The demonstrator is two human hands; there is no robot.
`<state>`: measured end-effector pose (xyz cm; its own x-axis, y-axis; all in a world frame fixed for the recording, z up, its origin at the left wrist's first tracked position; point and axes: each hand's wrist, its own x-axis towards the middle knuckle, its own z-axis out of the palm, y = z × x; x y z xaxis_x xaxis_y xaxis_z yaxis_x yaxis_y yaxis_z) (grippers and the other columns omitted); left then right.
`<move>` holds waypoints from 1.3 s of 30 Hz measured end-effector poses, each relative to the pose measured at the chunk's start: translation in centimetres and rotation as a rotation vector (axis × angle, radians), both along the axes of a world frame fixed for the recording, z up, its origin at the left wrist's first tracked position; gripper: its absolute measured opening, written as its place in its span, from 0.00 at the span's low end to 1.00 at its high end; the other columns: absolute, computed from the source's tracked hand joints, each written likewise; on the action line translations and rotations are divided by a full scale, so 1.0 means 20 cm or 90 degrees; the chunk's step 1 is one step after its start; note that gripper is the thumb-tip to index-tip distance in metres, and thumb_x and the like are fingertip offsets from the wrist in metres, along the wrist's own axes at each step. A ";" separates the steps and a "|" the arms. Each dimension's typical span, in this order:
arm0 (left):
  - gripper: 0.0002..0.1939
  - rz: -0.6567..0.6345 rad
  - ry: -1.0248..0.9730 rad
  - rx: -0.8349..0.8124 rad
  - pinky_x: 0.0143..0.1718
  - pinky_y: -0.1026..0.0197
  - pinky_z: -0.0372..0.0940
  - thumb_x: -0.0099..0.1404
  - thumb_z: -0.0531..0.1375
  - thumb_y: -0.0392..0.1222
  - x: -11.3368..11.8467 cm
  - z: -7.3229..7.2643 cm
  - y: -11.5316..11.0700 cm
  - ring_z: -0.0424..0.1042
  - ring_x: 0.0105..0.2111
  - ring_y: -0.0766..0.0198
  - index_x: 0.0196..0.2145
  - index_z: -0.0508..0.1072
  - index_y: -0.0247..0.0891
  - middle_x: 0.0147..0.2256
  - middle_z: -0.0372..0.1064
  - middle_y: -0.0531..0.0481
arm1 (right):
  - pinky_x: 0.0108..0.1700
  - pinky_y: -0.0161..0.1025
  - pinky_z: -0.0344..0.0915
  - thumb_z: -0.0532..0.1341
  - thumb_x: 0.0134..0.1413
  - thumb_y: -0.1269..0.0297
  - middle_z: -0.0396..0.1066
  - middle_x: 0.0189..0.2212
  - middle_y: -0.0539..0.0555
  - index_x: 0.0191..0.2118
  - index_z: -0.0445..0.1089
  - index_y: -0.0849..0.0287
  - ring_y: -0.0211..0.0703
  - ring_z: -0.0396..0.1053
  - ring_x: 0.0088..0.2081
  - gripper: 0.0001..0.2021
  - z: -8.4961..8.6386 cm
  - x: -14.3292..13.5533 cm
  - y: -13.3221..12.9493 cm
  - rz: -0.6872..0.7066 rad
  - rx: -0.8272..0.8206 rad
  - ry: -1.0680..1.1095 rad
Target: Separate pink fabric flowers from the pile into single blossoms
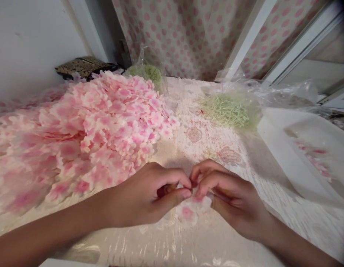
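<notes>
Pink-and-white fabric petals (187, 213) hang just below my fingertips, over the near middle of the table. My left hand (163, 191) has its thumb and index finger pinched at the top of these petals. From the right, my right hand (224, 193) meets it with bent fingers, its fingertips closed on the petals' upper right side. The two hands nearly touch. Exactly what sits between the fingertips is too small to tell. A large heap of pink petal flowers (105, 126) spreads to the left of my hands.
Pale green stems (230, 111) lie in clear plastic at the back right. A white tray (280, 148) with some pink pieces stands at the right. Behind the heap are a green bundle in a bag (151, 73) and a dark patterned case (82, 66). A dotted curtain (183, 37) hangs behind.
</notes>
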<state>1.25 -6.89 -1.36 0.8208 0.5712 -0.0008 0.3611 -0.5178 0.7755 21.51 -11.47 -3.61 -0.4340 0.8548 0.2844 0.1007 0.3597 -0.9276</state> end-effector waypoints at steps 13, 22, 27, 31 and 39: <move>0.04 -0.019 0.000 0.127 0.26 0.70 0.55 0.65 0.54 0.37 0.01 -0.01 -0.01 0.63 0.21 0.75 0.33 0.68 0.39 0.22 0.63 0.60 | 0.43 0.34 0.62 0.54 0.56 0.78 0.62 0.38 0.52 0.34 0.66 0.59 0.35 0.64 0.42 0.08 0.01 0.00 0.01 0.059 -0.091 0.032; 0.03 -0.042 0.003 0.200 0.27 0.66 0.57 0.65 0.53 0.35 0.01 -0.01 -0.03 0.66 0.22 0.72 0.32 0.64 0.39 0.23 0.66 0.60 | 0.41 0.32 0.61 0.55 0.55 0.79 0.62 0.36 0.50 0.34 0.63 0.59 0.33 0.64 0.39 0.07 0.02 0.00 -0.01 0.067 -0.096 -0.024; 0.04 -0.042 -0.007 0.223 0.26 0.66 0.57 0.65 0.53 0.36 0.02 -0.01 -0.03 0.66 0.21 0.71 0.32 0.64 0.39 0.23 0.66 0.60 | 0.42 0.33 0.61 0.55 0.56 0.77 0.62 0.36 0.49 0.34 0.63 0.59 0.33 0.64 0.39 0.05 0.03 0.01 -0.01 0.070 -0.078 -0.057; 0.03 -0.042 -0.010 0.265 0.27 0.65 0.59 0.66 0.52 0.36 0.01 -0.02 -0.03 0.66 0.21 0.70 0.33 0.63 0.40 0.23 0.66 0.60 | 0.42 0.33 0.61 0.56 0.55 0.77 0.63 0.35 0.49 0.33 0.62 0.59 0.33 0.64 0.38 0.06 0.03 0.01 -0.01 0.068 -0.081 -0.075; 0.02 -0.081 0.009 0.380 0.28 0.61 0.62 0.65 0.51 0.35 0.01 -0.05 -0.05 0.65 0.20 0.66 0.35 0.61 0.40 0.25 0.68 0.59 | 0.41 0.33 0.61 0.54 0.54 0.80 0.64 0.35 0.49 0.33 0.63 0.58 0.33 0.65 0.37 0.09 0.02 0.01 -0.02 0.072 -0.073 -0.102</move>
<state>1.37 -7.86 -2.28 0.8852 0.3735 0.2775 0.2761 -0.9016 0.3329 21.68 -11.80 -3.29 -0.5611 0.8207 0.1078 0.2148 0.2701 -0.9386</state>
